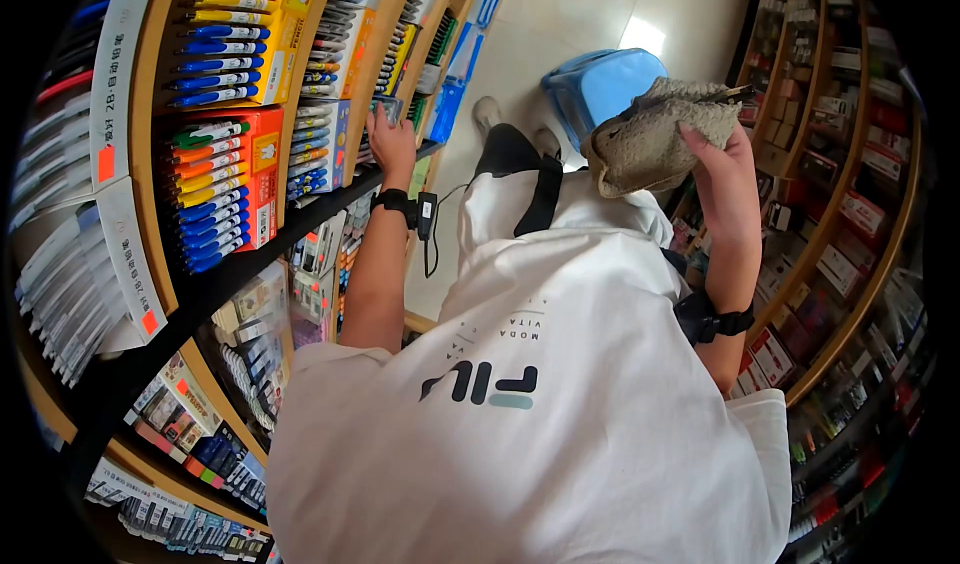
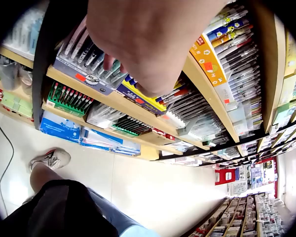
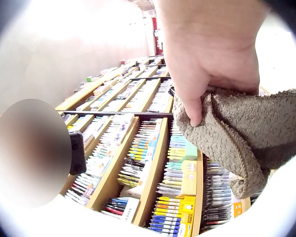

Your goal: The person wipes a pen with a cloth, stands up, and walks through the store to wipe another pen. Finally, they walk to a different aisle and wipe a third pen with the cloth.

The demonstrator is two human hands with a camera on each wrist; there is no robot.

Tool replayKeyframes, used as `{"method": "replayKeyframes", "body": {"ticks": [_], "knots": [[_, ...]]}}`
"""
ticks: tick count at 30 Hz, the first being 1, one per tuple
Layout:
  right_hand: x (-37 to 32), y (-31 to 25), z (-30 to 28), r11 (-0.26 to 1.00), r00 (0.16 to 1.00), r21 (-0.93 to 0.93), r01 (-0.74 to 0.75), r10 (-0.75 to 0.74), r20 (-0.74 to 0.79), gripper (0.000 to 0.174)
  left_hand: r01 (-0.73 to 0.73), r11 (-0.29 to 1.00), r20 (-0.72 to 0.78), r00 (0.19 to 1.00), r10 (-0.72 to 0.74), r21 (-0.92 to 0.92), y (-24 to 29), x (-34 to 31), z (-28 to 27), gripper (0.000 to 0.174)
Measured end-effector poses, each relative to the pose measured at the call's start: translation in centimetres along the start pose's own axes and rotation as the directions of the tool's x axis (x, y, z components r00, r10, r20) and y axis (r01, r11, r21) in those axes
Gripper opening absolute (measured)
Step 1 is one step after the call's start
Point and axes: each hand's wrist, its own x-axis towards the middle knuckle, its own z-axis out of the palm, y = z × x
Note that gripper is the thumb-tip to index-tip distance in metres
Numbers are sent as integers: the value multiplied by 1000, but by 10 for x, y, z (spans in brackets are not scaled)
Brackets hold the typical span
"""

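My left hand reaches into the pen shelf on the left. In the left wrist view, its fingers go down among the pens at a grey display box and a yellow-edged box; the back of the hand hides most of the grip, and I cannot tell whether it holds a pen. My right hand grips a bunched grey-brown cloth in front of my body, its thumb pressing on the fabric. In the right wrist view, the cloth hangs in folds under the hand.
Boxes of pens, such as an orange-red box, fill the wooden shelf beside me. A light blue stool stands on the tiled floor ahead. Another stocked shelf runs along the right. A black cable hangs from my left wrist.
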Motion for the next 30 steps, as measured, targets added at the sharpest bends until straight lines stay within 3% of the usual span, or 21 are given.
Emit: {"method": "replayKeyframes", "body": {"ticks": [2,5,9,10,11,13,15,17,20,23,24,27,30], "knots": [[-2,-2,3,1000,1000,8,5,-5,-4,27,46,997,50,998,-44,-57,9,-1,-5,64],[-2,-3,2,1000,1000,8,5,-5,13,27,-71,995,5,997,71,75,-16,5,13,65],[-2,-2,1,999,999,37,34,-35,38,27,7,998,128,992,-15,64,17,-1,6,63],[-4,-5,5,999,998,28,40,-41,44,26,-114,978,95,991,98,175,29,-5,6,53],[-2,-2,2,999,998,31,41,-42,54,27,-133,991,240,963,124,19,40,-7,5,48],[-2,-1,1,999,997,31,21,-23,67,26,-97,956,499,835,230,-277,102,-19,-24,40],[-4,-4,3,999,997,38,28,-30,69,26,-62,846,602,675,427,-530,155,-39,-41,29],[-8,-4,5,999,997,49,22,-26,75,25,34,817,739,449,502,-576,227,-69,-85,23],[-13,-6,3,997,996,76,19,-26,89,26,161,768,778,258,573,-619,264,-97,-98,22],[-22,-7,-7,995,991,89,39,-50,122,27,-178,774,700,341,627,-607,280,-118,-107,24],[-24,-5,-10,995,987,80,66,-77,138,28,-182,764,665,397,633,-619,280,-125,-107,25],[-30,1,-19,994,984,84,73,-85,154,31,-344,748,645,379,664,-567,289,-135,-120,21],[-34,6,-22,994,990,104,29,-43,137,32,-286,762,653,396,646,-581,284,-146,-117,21]]}}
